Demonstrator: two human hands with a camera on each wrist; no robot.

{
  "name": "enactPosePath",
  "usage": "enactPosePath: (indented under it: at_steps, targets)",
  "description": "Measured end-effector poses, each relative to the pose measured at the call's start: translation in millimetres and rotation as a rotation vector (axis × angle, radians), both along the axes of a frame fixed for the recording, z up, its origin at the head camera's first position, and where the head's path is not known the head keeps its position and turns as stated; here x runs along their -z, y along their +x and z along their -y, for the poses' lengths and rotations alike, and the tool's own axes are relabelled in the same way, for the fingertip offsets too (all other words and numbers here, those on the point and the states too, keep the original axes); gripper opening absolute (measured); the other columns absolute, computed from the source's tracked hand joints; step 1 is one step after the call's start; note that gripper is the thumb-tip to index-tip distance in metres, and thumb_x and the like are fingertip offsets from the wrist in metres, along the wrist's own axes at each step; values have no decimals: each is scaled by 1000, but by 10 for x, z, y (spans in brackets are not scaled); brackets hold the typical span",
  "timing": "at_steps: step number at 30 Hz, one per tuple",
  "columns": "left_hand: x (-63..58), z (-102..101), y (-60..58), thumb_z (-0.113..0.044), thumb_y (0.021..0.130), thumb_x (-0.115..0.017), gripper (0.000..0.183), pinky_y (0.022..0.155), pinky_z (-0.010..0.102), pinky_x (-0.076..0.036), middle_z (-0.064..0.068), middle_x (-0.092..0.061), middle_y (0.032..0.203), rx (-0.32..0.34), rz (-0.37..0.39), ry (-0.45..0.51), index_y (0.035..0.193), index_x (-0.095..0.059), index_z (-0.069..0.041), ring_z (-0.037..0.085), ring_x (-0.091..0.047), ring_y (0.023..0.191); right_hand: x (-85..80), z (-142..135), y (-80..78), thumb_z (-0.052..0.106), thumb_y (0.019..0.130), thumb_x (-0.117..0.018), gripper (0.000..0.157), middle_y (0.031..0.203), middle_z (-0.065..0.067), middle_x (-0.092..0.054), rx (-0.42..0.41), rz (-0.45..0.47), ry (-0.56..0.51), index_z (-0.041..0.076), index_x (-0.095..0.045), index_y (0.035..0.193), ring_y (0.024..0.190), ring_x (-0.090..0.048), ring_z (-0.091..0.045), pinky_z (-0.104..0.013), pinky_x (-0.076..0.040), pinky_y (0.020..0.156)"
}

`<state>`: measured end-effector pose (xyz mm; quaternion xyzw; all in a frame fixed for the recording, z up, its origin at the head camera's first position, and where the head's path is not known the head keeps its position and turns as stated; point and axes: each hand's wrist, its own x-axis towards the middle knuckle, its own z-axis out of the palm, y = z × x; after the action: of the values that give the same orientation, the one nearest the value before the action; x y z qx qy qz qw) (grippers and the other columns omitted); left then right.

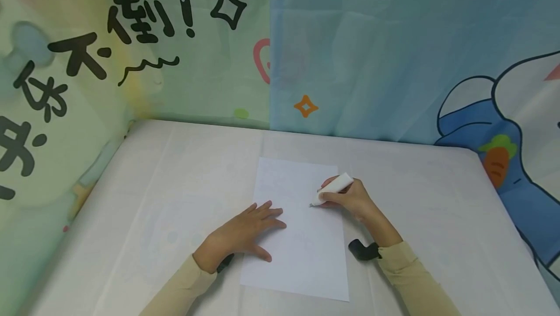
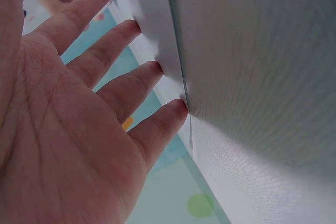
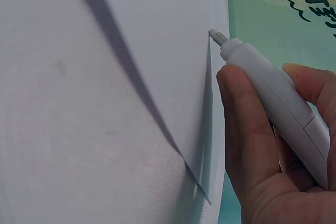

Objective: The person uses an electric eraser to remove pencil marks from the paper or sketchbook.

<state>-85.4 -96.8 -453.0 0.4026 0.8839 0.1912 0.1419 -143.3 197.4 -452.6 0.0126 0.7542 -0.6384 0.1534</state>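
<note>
A sheet of white paper (image 1: 297, 257) lies on the white-covered table. My left hand (image 1: 247, 228) rests on its left part with the fingers spread; in the left wrist view the fingertips (image 2: 181, 106) touch the sheet near its edge. Near the sheet's right edge, my right hand (image 1: 350, 199) holds a thick white pen-shaped tool (image 1: 337, 184) between thumb and fingers. The right wrist view shows this tool's narrow grey tip (image 3: 218, 36) pointing at the paper (image 3: 173, 51), at or very close to its surface. The tool is tilted, and no clear mark shows on the sheet.
The white table cover (image 1: 188, 170) extends around the paper on all sides. Behind the table hangs a blue cloth (image 1: 372, 53) with cartoon prints, and at the left a green and yellow one (image 1: 210, 78) with black lettering. Dark straps (image 1: 363, 250) show at both wrists.
</note>
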Motion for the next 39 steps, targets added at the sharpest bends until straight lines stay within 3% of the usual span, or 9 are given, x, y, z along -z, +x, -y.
enactPosePath:
  at_steps: [10, 20, 28, 39]
  targets:
    - [0, 1, -5, -40, 73, -82, 71, 117, 52, -26, 10, -44, 150, 1, 5, 4, 133, -56, -15, 34, -29, 145, -1, 8, -38, -5, 79, -73, 18, 99, -10, -67, 17, -5, 16, -3, -67, 96, 90, -64, -13, -28, -60, 74]
    - [8, -2, -9, -40, 73, -82, 70, 117, 52, -26, 10, -44, 150, 0, 18, 7, 133, -56, -15, 34, -28, 145, 6, 25, -71, -5, 79, -74, 25, 96, -7, -65, 36, -7, 10, -9, -63, 101, 87, -65, -11, -29, -60, 74]
    - [-9, 4, -7, -40, 73, -82, 71, 117, 51, -26, 9, -44, 150, 0, 9, -4, 134, -56, -14, 34, -28, 145, 13, 16, -106, -6, 79, -73, 19, 95, -3, -64, 50, 2, -34, 0, -66, 95, 90, -63, -11, -29, -59, 76]
    - [4, 10, -8, -40, 73, -82, 70, 118, 50, -24, 9, -43, 151, -5, 22, 2, 134, -56, -15, 33, -27, 146, 16, 35, -138, -6, 79, -73, 20, 94, -1, -63, 70, 6, -30, -4, -65, 97, 90, -63, -10, -29, -60, 75]
